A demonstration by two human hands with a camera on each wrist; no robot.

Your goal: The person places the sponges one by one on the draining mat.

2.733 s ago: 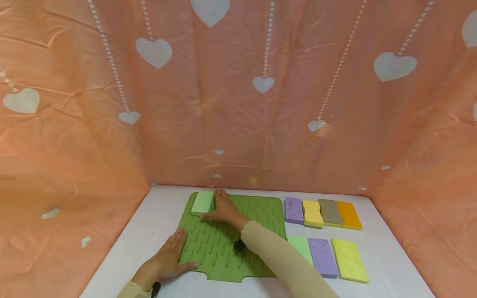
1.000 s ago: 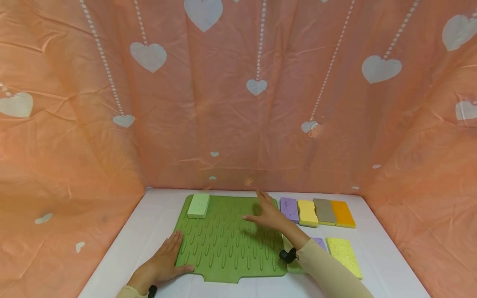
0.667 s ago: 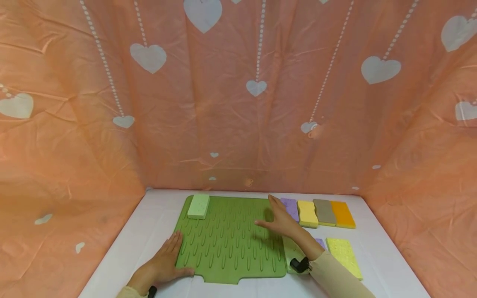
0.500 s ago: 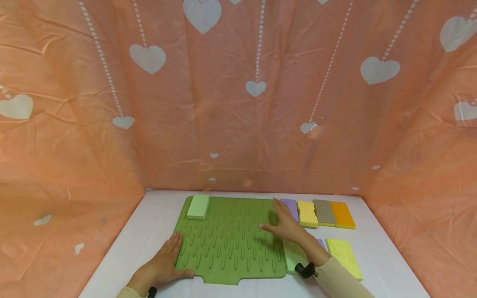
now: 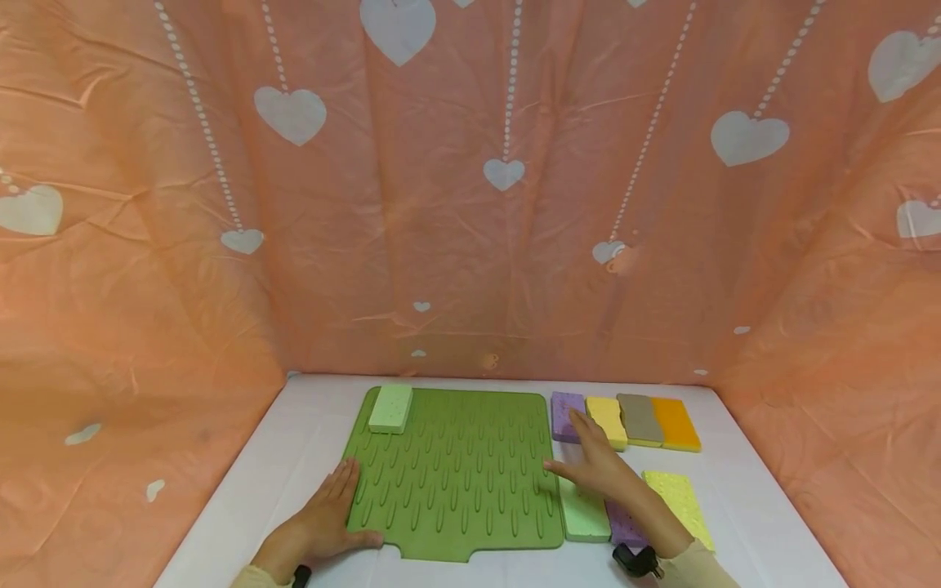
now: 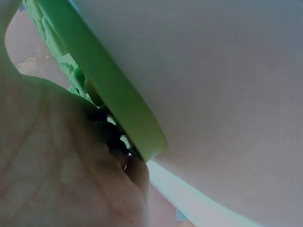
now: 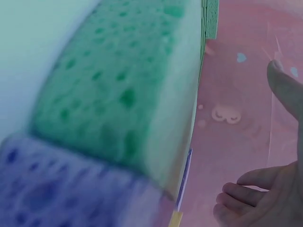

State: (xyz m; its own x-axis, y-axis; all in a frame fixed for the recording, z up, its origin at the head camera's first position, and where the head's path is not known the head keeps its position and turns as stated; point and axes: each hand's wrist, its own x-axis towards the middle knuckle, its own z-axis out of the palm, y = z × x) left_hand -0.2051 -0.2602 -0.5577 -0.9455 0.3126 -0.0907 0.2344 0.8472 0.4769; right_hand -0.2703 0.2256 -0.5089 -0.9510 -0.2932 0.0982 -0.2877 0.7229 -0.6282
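Note:
My left hand (image 5: 321,513) rests flat at the left edge of a green ribbed mat (image 5: 448,465), fingers straight along its side and thumb near its front edge. In the left wrist view the mat's rim (image 6: 109,85) lies beside the palm. A pale green sponge (image 5: 392,407) lies on the mat's back left corner. Past the mat's right edge, my right hand (image 5: 599,467) hovers with fingers and thumb spread, holding nothing. Beneath and around it are a second pale green sponge (image 5: 586,518), a purple sponge (image 5: 622,527) partly covered by the forearm, and a back purple sponge (image 5: 564,415).
Right of the back purple sponge stand a notched yellow sponge (image 5: 607,418), a grey-topped sponge (image 5: 638,418) and an orange one (image 5: 675,425). A bright yellow sponge (image 5: 678,500) lies at the front right. Peach heart-printed curtain (image 5: 441,245) encloses the white table (image 5: 243,490).
My right hand has left the pale green sponge on the mat and travelled right, off the mat, over the other sponges. The left hand has kept its place on the mat's edge.

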